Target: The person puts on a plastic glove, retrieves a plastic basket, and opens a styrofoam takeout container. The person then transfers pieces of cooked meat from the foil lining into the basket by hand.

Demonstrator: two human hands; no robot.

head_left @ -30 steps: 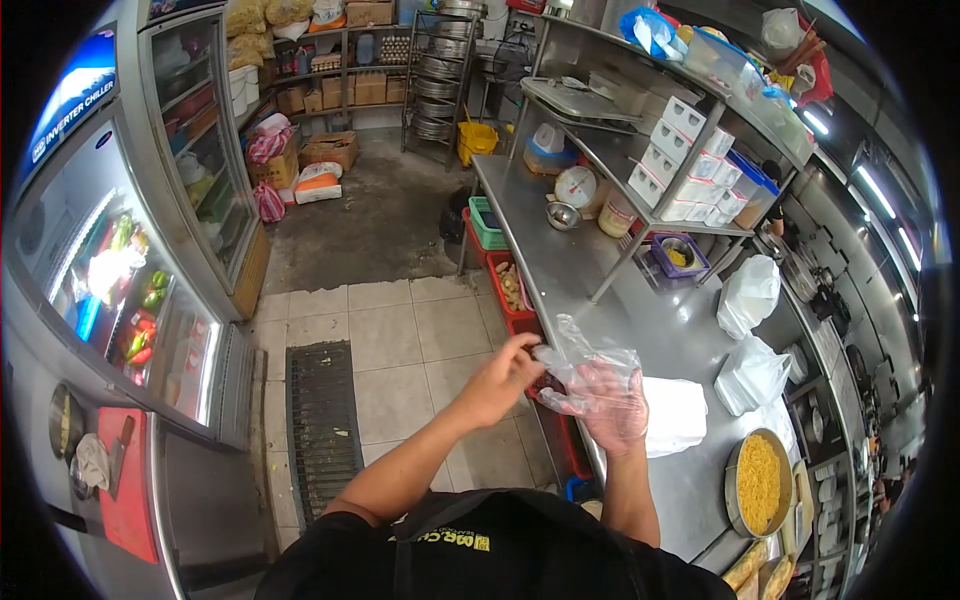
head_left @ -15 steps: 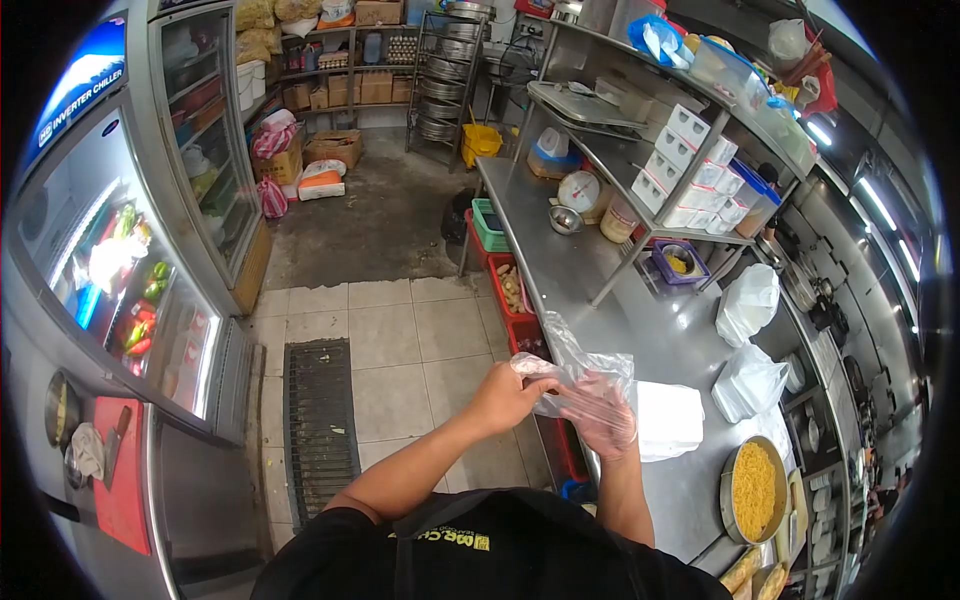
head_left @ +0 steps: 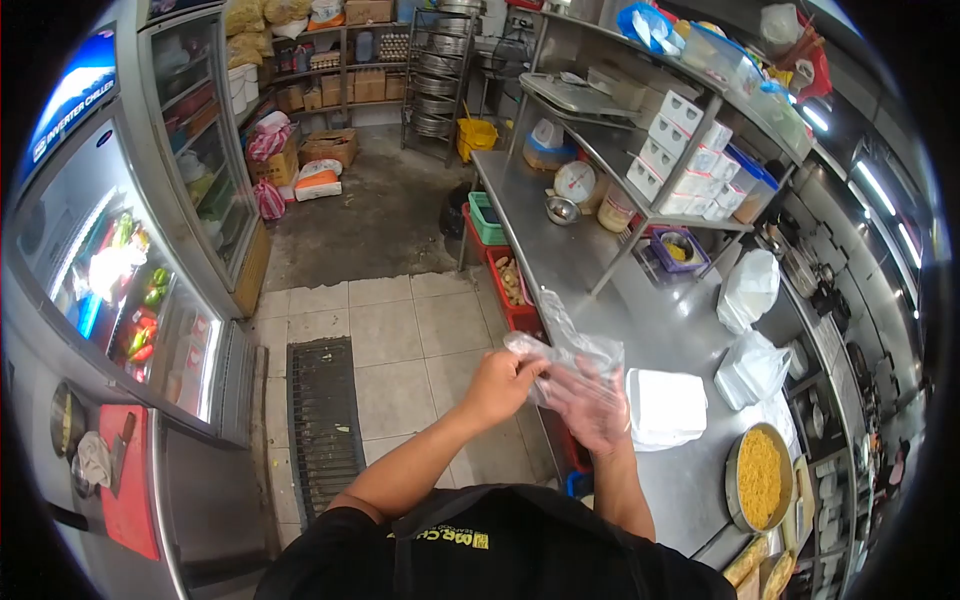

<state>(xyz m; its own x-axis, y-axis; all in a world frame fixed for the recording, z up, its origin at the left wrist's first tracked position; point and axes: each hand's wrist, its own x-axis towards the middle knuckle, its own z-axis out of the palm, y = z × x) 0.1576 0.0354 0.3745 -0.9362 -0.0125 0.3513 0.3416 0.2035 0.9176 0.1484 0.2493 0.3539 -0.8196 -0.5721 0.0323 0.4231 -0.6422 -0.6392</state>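
Just right of centre in the frame, thin clear plastic, wrinkled and see-through, with one loose strip pointing up over the edge of the steel table. Pinched at its left end between thumb and fingers of the left hand. Draped over the palm and fingers of the right hand, with fingers opened out beneath it rather than clenched; exact finger shape blurred by the film. Held up near the long front edge of the table, overlapping it in view.

Just beside the right hand, on the steel, a white box. Farther right, two white plastic bags, one above the other, and toward the lower right a round pan of yellow noodles, near the box but apart from it. Above the hands, a stretch of steel up to the shelf rack and its leg.

Along the table's left edge, going up the frame, a red bin and a green basket. To the left of the left hand, pale tiled floor for moving, then a dark floor grate well apart from the table.
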